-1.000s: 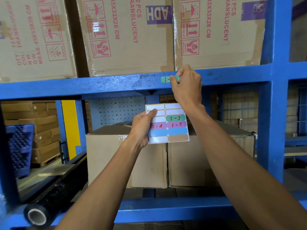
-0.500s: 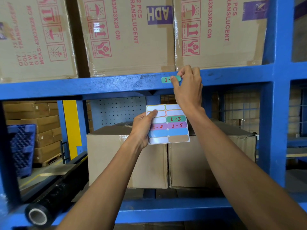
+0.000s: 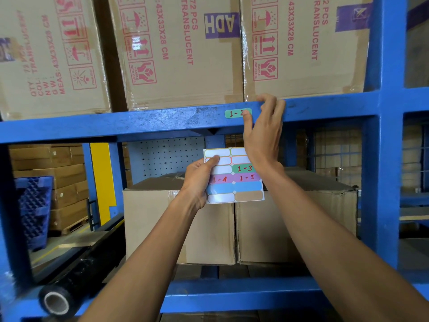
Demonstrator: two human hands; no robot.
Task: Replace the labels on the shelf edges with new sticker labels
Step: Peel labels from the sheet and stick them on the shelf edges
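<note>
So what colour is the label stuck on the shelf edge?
Green label with red handwriting, seen in the head view.

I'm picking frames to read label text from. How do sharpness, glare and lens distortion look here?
Head view: centre sharp, so the green label and sticker sheet read clearly, though the right hand's thumb hides the label's last digit; left carton print smeared; tape glare on the middle carton; shelf beam bows from wide-angle distortion.

Both forearms are bare to the frame edge, no sleeves, watch or rings.
</note>
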